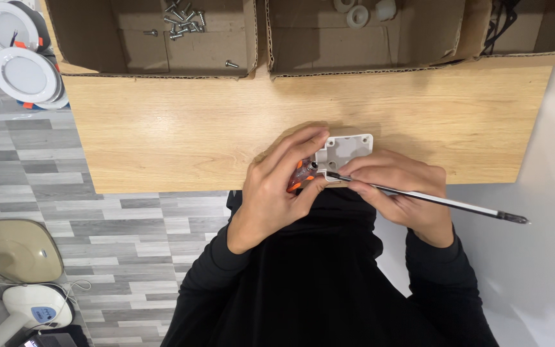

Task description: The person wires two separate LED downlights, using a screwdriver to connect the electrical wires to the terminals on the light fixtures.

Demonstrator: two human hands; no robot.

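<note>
The left hand [271, 186] grips the screwdriver handle [298, 177]; the right hand [396, 189] pinches its shaft [431, 199] beside the white box [348, 149], apparently refitting the blade; seating needs straight alignment.

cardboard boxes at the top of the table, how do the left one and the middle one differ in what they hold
The left cardboard box holds small metal screws, most heaped near its top edge with two lying apart. The middle cardboard box holds a few white round plastic parts and no screws. The screws are grey and thin; the plastic parts are white and chunkier. Both boxes are open brown cardboard, side by side on the wooden table.
</note>
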